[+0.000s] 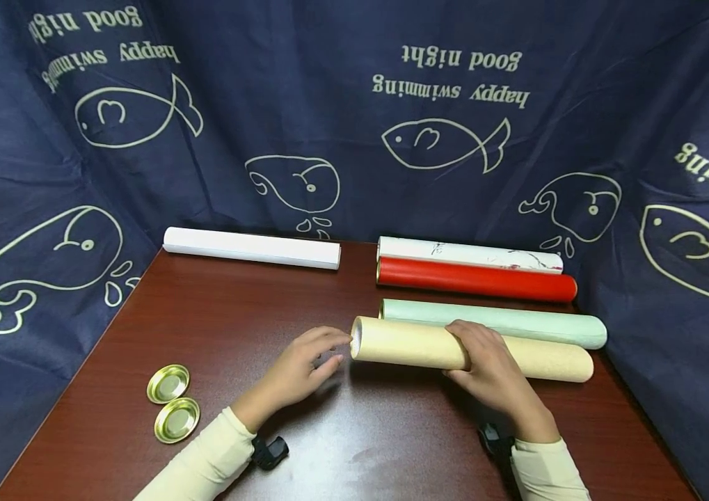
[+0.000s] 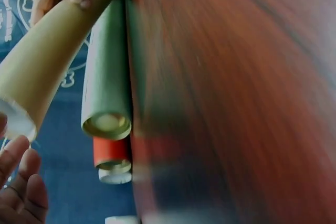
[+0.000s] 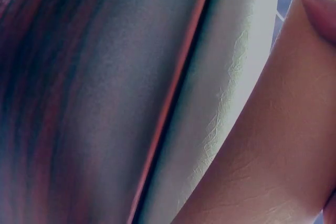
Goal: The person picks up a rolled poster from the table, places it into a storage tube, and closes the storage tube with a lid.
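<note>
A pale yellow cardboard tube [image 1: 410, 343] lies slanted, its left end tilted up off the brown table. My right hand [image 1: 493, 365] grips it around the middle, thumb on the near side. At the tube's open left end, where a whitish inside shows, my left hand [image 1: 300, 365] has its fingertips right at the rim, fingers loosely extended. The left wrist view also shows these fingers [image 2: 37, 192] just below the tube mouth. Directly behind lies a light green tube [image 1: 548, 327], partly covered by the yellow one. In the right wrist view, the tube [image 3: 294, 129] fills the right side.
Two round gold metal lids, a far one [image 1: 168, 384] and a near one [image 1: 177, 420], lie at the table's left. Farther back are a red tube [image 1: 473, 278], a white patterned tube [image 1: 467, 250] and a plain white roll [image 1: 250, 247]. A dark blue curtain [image 1: 341, 111] hangs behind the table.
</note>
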The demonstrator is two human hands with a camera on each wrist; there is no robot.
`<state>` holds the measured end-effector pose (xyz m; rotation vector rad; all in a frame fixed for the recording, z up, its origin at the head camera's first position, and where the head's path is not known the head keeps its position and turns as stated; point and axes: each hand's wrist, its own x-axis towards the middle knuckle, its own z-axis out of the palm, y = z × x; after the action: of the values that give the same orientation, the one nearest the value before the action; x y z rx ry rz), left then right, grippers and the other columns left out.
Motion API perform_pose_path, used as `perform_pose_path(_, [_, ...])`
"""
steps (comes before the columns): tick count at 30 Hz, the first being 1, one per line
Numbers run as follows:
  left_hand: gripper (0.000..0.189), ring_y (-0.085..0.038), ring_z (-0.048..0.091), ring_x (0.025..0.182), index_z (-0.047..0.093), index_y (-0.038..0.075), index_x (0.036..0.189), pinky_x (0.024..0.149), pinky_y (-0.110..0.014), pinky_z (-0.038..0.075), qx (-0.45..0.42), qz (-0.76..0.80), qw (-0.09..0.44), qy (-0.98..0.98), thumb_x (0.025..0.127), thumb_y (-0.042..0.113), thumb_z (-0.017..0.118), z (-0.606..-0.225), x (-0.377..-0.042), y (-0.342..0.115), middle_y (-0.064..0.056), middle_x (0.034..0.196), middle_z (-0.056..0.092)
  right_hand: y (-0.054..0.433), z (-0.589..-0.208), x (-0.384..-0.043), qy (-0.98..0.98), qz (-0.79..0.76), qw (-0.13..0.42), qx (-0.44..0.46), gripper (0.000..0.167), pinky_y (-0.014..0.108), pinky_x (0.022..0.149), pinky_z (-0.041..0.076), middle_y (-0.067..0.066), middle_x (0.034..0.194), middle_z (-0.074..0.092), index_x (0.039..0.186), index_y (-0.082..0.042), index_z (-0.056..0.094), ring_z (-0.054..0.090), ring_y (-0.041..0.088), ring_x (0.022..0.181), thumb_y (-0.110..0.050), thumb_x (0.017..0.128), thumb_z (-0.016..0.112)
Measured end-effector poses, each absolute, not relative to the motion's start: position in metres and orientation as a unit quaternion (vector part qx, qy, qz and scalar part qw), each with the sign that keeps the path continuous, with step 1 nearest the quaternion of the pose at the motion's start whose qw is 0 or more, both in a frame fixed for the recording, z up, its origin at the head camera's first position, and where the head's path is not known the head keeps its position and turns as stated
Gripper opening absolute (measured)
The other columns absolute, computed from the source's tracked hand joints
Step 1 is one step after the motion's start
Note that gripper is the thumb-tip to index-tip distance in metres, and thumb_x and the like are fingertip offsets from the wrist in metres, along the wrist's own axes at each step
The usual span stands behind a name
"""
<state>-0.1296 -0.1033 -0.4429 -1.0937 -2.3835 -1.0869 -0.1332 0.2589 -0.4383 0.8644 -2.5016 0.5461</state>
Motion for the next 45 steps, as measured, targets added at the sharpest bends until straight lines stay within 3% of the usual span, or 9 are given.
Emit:
perform_pose_path(6, [0.035,-0.022,0.06,0.114,0.067,0.008,0.123,0.095,-0.043,0.05,-0.345,-0.328,0.156,-0.866,0.089,0.01,0.074,-0.44,-0.124,-0.143,-0.004,0.12,0.063,0.261,-0.439,-0.132,-0.907,0.192,0.221,0.304,0.076,0.052,0.096,0.04,0.013,0.12,0.063,0.122,-0.004,0.06,0.057,0.033,0.113,-0.007,0.053,0.093])
perform_pose_path(14, [0.045,-0.025,0.059,0.112,0.066,0.004,0.125,0.092,-0.046,0.05,-0.278,-0.238,0.116,-0.923,0.085,0.018,0.08,-0.443,-0.105,-0.208,-0.006,0.119,0.062,0.259,-0.442,-0.135,-0.909,0.192,0.226,0.292,0.077,0.053,0.094,0.041,0.012,0.121,0.063,0.123,-0.004,0.06,0.056,0.034,0.113,-0.007,0.054,0.093])
perform_pose_path(23, [0.056,-0.02,0.06,0.105,0.068,0.007,0.122,0.085,-0.041,0.05,-0.271,-0.198,0.156,-0.929,0.074,0.026,0.088,-0.445,-0.08,-0.278,0.002,0.114,0.062,0.257,-0.441,-0.138,-0.908,0.196,0.223,0.295,0.077,0.053,0.091,0.041,0.014,0.122,0.062,0.123,-0.004,0.059,0.057,0.034,0.113,-0.009,0.054,0.093])
perform_pose_path(30, [0.063,-0.012,0.058,0.103,0.069,0.012,0.121,0.086,-0.03,0.047,-0.296,-0.178,0.146,-0.927,0.069,0.04,0.089,-0.45,-0.067,-0.297,0.01,0.112,0.061,0.259,-0.44,-0.138,-0.906,0.199,0.22,0.3,0.076,0.053,0.092,0.042,0.013,0.12,0.063,0.121,-0.003,0.06,0.058,0.034,0.111,-0.008,0.053,0.093])
perform_pose_path(36, [0.063,-0.016,0.059,0.102,0.071,0.02,0.118,0.082,-0.042,0.053,-0.313,-0.139,0.082,-0.936,0.069,0.058,0.083,-0.449,-0.059,-0.302,0.007,0.111,0.062,0.26,-0.441,-0.139,-0.907,0.199,0.218,0.301,0.076,0.052,0.093,0.041,0.014,0.121,0.063,0.121,-0.003,0.06,0.058,0.034,0.112,-0.009,0.053,0.093])
perform_pose_path(40, [0.062,-0.019,0.06,0.101,0.071,0.018,0.117,0.081,-0.044,0.053,-0.32,-0.124,0.043,-0.938,0.069,0.054,0.084,-0.449,-0.058,-0.302,0.005,0.109,0.062,0.259,-0.441,-0.139,-0.908,0.197,0.217,0.3,0.076,0.052,0.094,0.041,0.013,0.12,0.063,0.121,-0.004,0.06,0.057,0.034,0.112,-0.009,0.053,0.093])
perform_pose_path(45, [0.054,-0.015,0.057,0.095,0.073,0.016,0.111,0.076,-0.04,0.053,-0.334,-0.107,0.056,-0.935,0.065,0.04,0.089,-0.45,-0.059,-0.301,0.008,0.104,0.061,0.259,-0.441,-0.137,-0.908,0.197,0.217,0.301,0.076,0.052,0.094,0.041,0.013,0.12,0.063,0.121,-0.005,0.061,0.057,0.033,0.113,-0.008,0.053,0.094])
